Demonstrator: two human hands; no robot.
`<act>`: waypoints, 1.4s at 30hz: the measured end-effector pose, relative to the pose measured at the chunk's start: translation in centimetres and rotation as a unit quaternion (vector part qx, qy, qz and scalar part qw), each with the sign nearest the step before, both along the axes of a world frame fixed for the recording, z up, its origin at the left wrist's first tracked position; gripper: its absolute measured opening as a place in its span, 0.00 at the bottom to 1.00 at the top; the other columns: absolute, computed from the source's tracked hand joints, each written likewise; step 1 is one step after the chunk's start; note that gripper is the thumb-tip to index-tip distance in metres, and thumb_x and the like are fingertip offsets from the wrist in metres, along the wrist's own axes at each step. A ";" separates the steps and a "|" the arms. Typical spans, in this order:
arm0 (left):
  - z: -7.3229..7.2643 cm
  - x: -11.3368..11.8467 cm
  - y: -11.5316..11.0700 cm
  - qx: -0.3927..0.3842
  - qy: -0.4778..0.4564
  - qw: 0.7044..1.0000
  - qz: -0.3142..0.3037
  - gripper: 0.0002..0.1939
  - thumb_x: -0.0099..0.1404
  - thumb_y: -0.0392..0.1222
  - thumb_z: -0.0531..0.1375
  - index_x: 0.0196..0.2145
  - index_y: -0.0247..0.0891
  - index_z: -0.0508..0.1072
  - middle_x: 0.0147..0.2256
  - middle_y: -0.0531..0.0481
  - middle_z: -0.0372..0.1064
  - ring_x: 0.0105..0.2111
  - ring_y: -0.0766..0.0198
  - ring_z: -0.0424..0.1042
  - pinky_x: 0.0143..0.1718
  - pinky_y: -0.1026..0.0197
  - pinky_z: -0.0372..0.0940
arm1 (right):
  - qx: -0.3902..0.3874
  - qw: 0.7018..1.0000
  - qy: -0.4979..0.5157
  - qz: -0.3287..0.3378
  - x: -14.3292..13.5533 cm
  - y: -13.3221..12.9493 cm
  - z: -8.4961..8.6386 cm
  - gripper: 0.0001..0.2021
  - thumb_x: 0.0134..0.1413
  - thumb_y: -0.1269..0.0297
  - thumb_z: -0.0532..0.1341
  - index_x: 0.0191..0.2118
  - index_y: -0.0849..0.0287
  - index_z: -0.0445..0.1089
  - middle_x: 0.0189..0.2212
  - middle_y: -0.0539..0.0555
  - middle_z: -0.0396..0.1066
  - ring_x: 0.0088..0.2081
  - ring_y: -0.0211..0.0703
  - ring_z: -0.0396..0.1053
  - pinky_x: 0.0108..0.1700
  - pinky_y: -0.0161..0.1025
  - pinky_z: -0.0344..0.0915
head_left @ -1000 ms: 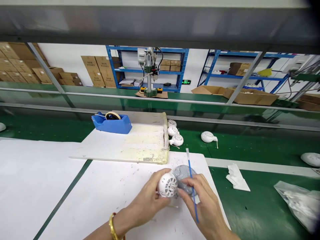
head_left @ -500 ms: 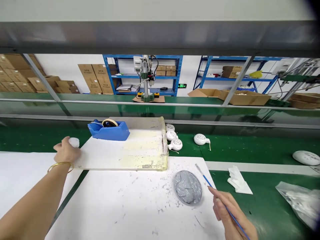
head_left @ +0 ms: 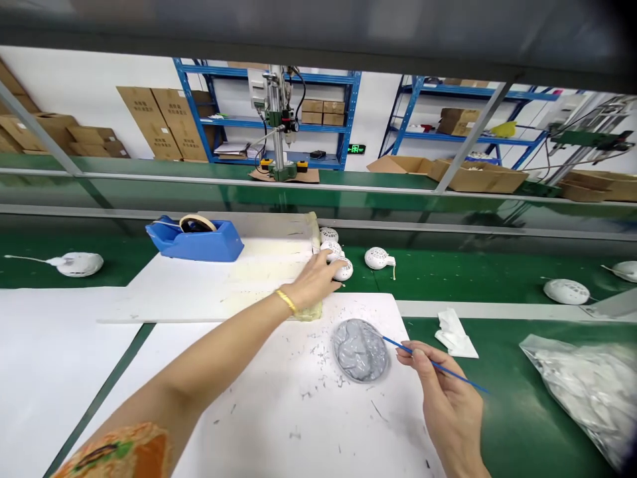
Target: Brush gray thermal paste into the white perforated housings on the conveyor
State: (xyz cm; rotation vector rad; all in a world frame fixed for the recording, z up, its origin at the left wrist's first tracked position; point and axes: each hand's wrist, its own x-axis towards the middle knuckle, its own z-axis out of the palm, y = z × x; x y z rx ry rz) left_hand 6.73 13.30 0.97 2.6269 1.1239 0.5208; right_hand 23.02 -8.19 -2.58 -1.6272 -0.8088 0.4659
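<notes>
My left hand (head_left: 318, 277) reaches across to a small cluster of white oval shells with slotted tops. Thumb and fingers straddle the nearest white shell (head_left: 344, 269), pinching it at its left side. Behind it lie two more, partly covered by the fingers. In my right hand (head_left: 442, 392) is a thin blue paintbrush (head_left: 432, 363), held like a pen. Its tip meets the right side of a round dish of grey paste (head_left: 361, 352), which rests on smudged white paper (head_left: 279, 398).
A blue tape dispenser (head_left: 196, 240) sits on a white board (head_left: 269, 265). Other white shells lie on the green belt: one left (head_left: 79, 264), one right of the cluster (head_left: 378, 258), more far right. Folded tissue (head_left: 455, 334) and a plastic bag (head_left: 582, 385) are at right.
My left hand has let go of a white shell at the far left and swung right to the cluster. The brush tip has moved from beside the dish into the grey paste.
</notes>
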 end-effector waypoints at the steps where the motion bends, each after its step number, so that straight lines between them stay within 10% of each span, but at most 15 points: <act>1: -0.5 1.4 0.2 -0.012 0.002 1.000 -0.007 0.23 0.59 0.35 0.61 0.52 0.46 0.66 0.57 0.43 0.51 0.55 0.48 0.56 0.55 0.48 0.55 | 0.003 1.000 -0.002 0.003 0.1 0.2 -0.1 0.18 0.50 0.49 0.61 0.36 0.61 0.73 0.36 0.58 0.75 0.40 0.51 0.73 0.47 0.49 0.67; 8: -2.1 4.3 2.5 -0.092 -0.051 0.994 -0.009 0.23 0.56 0.26 0.58 0.49 0.38 0.68 0.52 0.37 0.54 0.54 0.41 0.53 0.54 0.41 0.49 | -0.010 1.000 0.027 0.012 0.9 1.3 -1.2 0.20 0.49 0.47 0.61 0.35 0.61 0.73 0.36 0.59 0.75 0.37 0.49 0.74 0.44 0.45 0.69; 16: 2.0 0.4 0.4 -0.258 -0.229 0.938 -0.032 0.26 0.67 0.47 0.52 0.60 0.45 0.50 0.52 0.40 0.60 0.47 0.53 0.67 0.46 0.51 0.64 | 0.013 0.996 0.082 -0.008 0.9 2.0 -1.3 0.21 0.47 0.47 0.63 0.36 0.63 0.71 0.34 0.59 0.75 0.32 0.48 0.74 0.41 0.47 0.70; 18: 2.8 -1.7 -1.2 -0.348 -0.310 0.882 -0.063 0.24 0.70 0.47 0.47 0.61 0.45 0.47 0.54 0.40 0.60 0.47 0.56 0.68 0.45 0.54 0.65 | 0.016 0.995 0.096 -0.005 0.9 2.1 -1.1 0.21 0.47 0.48 0.64 0.36 0.63 0.71 0.33 0.59 0.75 0.32 0.47 0.74 0.40 0.46 0.70; 22: 2.5 -5.3 -4.9 -0.582 -0.480 0.653 -0.069 0.24 0.68 0.46 0.54 0.59 0.49 0.52 0.56 0.42 0.58 0.48 0.54 0.69 0.45 0.57 0.65 | 0.031 0.990 0.135 -0.007 0.9 2.1 -1.2 0.20 0.45 0.49 0.66 0.36 0.64 0.71 0.32 0.58 0.75 0.31 0.46 0.73 0.40 0.45 0.71; 24: 1.8 -6.4 -6.7 -0.620 -0.499 0.603 -0.044 0.28 0.64 0.44 0.60 0.58 0.49 0.54 0.53 0.43 0.61 0.46 0.55 0.71 0.43 0.59 0.65 | 0.038 0.986 0.160 -0.015 0.9 2.0 -1.4 0.20 0.44 0.50 0.67 0.36 0.64 0.71 0.32 0.58 0.75 0.31 0.45 0.74 0.40 0.45 0.71; 31: 0.6 -7.6 -10.8 -0.610 -0.493 0.620 0.029 0.30 0.59 0.35 0.64 0.55 0.46 0.57 0.43 0.46 0.66 0.41 0.56 0.73 0.42 0.57 0.64 | 0.076 0.941 0.327 -0.036 1.4 2.1 -1.9 0.19 0.33 0.59 0.73 0.31 0.65 0.72 0.28 0.56 0.74 0.28 0.39 0.72 0.34 0.33 0.73; 35: 0.9 -7.9 -11.7 -0.630 -0.522 0.574 0.013 0.30 0.59 0.32 0.63 0.55 0.47 0.56 0.45 0.46 0.65 0.44 0.51 0.72 0.40 0.58 0.64 | 0.075 0.914 0.398 -0.037 1.7 2.1 -1.5 0.16 0.32 0.63 0.74 0.28 0.65 0.73 0.27 0.54 0.73 0.27 0.36 0.71 0.34 0.29 0.72; 38: 0.9 -7.9 -12.1 -0.656 -0.530 0.536 0.030 0.26 0.60 0.38 0.63 0.53 0.48 0.57 0.47 0.46 0.63 0.44 0.48 0.72 0.33 0.62 0.64 | 0.079 0.905 0.416 -0.042 1.7 1.9 -1.2 0.15 0.33 0.64 0.74 0.28 0.66 0.73 0.26 0.53 0.72 0.27 0.35 0.71 0.33 0.28 0.72; 42: 0.7 -7.1 -12.7 -0.647 -0.503 0.565 0.093 0.18 0.63 0.52 0.59 0.48 0.47 0.59 0.43 0.47 0.65 0.40 0.51 0.74 0.25 0.66 0.61 | 0.086 0.905 0.414 -0.046 1.5 1.6 -1.0 0.14 0.35 0.63 0.73 0.28 0.66 0.72 0.26 0.53 0.72 0.27 0.35 0.71 0.32 0.28 0.72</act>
